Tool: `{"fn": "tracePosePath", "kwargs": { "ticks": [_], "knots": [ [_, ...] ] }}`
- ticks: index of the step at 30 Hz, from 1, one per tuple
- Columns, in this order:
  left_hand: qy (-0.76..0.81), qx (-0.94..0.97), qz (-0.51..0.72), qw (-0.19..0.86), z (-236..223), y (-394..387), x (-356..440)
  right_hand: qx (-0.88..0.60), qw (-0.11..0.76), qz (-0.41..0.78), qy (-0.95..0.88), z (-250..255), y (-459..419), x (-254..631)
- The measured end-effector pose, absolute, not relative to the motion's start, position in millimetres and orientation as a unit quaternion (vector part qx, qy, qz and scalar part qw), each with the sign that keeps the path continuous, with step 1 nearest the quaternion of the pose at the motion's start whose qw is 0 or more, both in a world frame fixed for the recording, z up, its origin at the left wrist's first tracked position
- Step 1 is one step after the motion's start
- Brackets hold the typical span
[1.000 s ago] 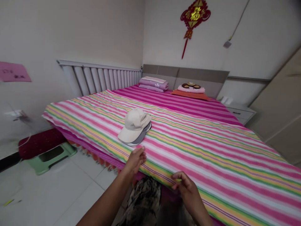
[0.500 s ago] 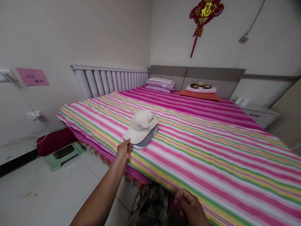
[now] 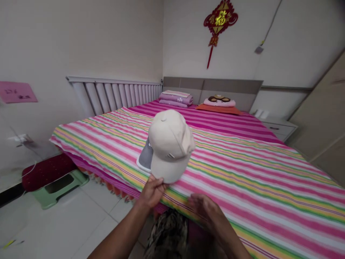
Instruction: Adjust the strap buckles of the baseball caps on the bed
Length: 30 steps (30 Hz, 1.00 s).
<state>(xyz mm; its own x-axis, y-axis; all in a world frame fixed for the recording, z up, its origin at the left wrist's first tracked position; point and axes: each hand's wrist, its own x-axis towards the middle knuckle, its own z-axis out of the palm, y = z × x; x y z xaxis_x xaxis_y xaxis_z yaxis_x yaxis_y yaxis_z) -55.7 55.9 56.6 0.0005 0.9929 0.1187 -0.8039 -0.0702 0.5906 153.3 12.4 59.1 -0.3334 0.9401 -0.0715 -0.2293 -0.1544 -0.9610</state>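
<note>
My left hand [image 3: 153, 190] pinches the brim of a cream baseball cap [image 3: 171, 138], which carries a small dark stripe logo. The cap is raised above the bed, its brim tilted down towards me. Partly hidden behind it, a grey cap [image 3: 145, 156] with a white-edged brim lies on the striped sheet [image 3: 242, 172]. My right hand [image 3: 206, 208] hovers over the front edge of the bed, to the right of the held cap. It is slightly blurred, holds nothing, and its fingers are stretched out.
Folded purple bedding [image 3: 176, 99] and a pink bundle [image 3: 219, 103] on an orange cloth lie near the headboard [image 3: 226, 90]. A white radiator [image 3: 115, 95] runs along the left wall. A green stool [image 3: 59, 189] stands on the floor beside a dark red cushion [image 3: 48, 171].
My left hand has lifted the cream cap off the grey one and brought it nearer and to the right. My right hand has risen, its fingers uncurling. The view has turned slightly right.
</note>
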Motion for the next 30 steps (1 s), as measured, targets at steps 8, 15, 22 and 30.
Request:
{"fn": "tracePosePath", "kwargs": {
  "ticks": [8,15,22,30],
  "knots": [
    [0.221,0.218,0.484,0.818,-11,-14,-12,-0.254,0.618,0.685,-0.291,101,36,164],
    [0.217,0.196,0.414,0.862,-25,6,-31,-0.260,0.652,0.665,-0.253,98,11,176],
    [0.149,0.240,0.406,0.869,18,40,-33,-0.274,0.644,0.659,-0.276,96,-10,187],
    [0.141,0.326,0.486,0.798,64,37,-32,-0.287,0.577,0.704,-0.297,77,-27,205]
  ]
}}
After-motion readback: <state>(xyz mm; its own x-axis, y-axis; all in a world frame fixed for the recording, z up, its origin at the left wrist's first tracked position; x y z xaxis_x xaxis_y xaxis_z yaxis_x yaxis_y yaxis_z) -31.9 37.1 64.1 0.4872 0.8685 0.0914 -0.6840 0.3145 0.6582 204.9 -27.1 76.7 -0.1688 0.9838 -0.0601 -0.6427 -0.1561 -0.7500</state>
